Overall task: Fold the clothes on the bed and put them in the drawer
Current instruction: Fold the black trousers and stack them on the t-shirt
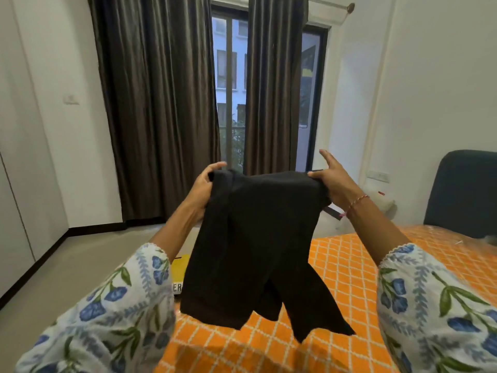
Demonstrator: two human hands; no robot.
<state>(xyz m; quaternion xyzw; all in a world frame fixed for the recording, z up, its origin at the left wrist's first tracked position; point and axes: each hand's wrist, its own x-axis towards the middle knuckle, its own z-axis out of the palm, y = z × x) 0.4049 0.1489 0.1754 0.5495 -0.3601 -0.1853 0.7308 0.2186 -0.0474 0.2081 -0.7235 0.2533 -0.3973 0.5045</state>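
I hold a black garment [252,238] up in the air over the bed [349,267], its 2 lower ends hanging free above the orange checked cover. My left hand [203,188] grips its top left corner, fingers curled round the cloth. My right hand [332,179] pinches the top right corner, with some fingers straight. Beyond are dark curtains [158,103] to either side of a window [231,84], and a blue-grey headboard [465,192] at the right.

bed [349,265] with orange lattice cover, plastic-wrapped far end
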